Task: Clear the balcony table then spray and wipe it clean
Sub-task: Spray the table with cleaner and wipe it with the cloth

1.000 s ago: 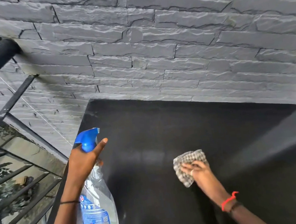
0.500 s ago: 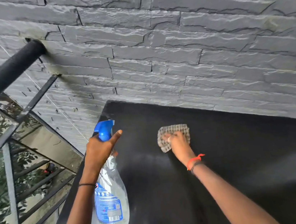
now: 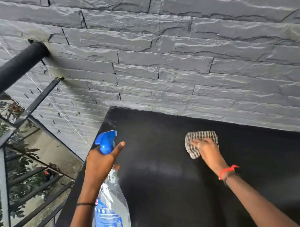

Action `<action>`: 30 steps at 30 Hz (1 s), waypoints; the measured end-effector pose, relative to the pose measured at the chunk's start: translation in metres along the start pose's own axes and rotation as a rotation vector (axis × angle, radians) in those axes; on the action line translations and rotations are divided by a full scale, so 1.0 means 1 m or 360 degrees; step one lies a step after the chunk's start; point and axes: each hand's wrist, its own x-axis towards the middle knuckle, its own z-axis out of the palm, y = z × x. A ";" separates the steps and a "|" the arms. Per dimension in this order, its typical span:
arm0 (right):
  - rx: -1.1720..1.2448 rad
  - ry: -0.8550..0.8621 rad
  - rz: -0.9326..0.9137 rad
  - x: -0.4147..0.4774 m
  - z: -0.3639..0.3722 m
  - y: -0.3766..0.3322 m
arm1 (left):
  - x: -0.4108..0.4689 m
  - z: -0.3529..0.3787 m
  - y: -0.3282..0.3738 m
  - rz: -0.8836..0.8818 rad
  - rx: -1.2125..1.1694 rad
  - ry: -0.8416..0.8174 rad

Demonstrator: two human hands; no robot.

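The black balcony table (image 3: 175, 195) fills the lower middle and right, its top dull with a faint wet sheen near the middle. My left hand (image 3: 99, 162) grips the neck of a clear spray bottle (image 3: 112, 219) with a blue trigger head and blue label, held over the table's left edge, forefinger stretched out. My right hand (image 3: 206, 148) presses flat on a grey checked cloth (image 3: 199, 141) against the tabletop, toward the back near the wall.
A grey stone-clad wall (image 3: 175, 52) runs right behind the table. A black metal railing (image 3: 5, 79) with horizontal bars stands at the left, with trees and ground far below.
My right hand has slid the cloth across the tabletop, first away toward the back left, then to the right. The left hand keeps the bottle in place.
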 end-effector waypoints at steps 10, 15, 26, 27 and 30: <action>-0.0109 -0.0232 -0.0326 0.063 0.051 -0.142 | -0.009 -0.030 -0.014 -0.0112 0.0072 0.0110; 0.0278 -0.0114 -0.0642 -0.055 0.068 -0.169 | -0.017 -0.046 -0.020 -0.0108 0.0060 0.0137; -0.0160 -0.0188 -0.0310 -0.064 0.034 -0.046 | -0.057 -0.085 -0.042 -0.0143 0.0000 0.0141; -0.0121 -0.0147 -0.0280 -0.051 0.032 -0.057 | -0.063 -0.088 -0.045 -0.0144 -0.0004 0.0150; 0.0070 -0.0067 -0.0129 -0.032 0.041 -0.114 | -0.081 -0.102 -0.052 -0.0133 -0.0002 0.0177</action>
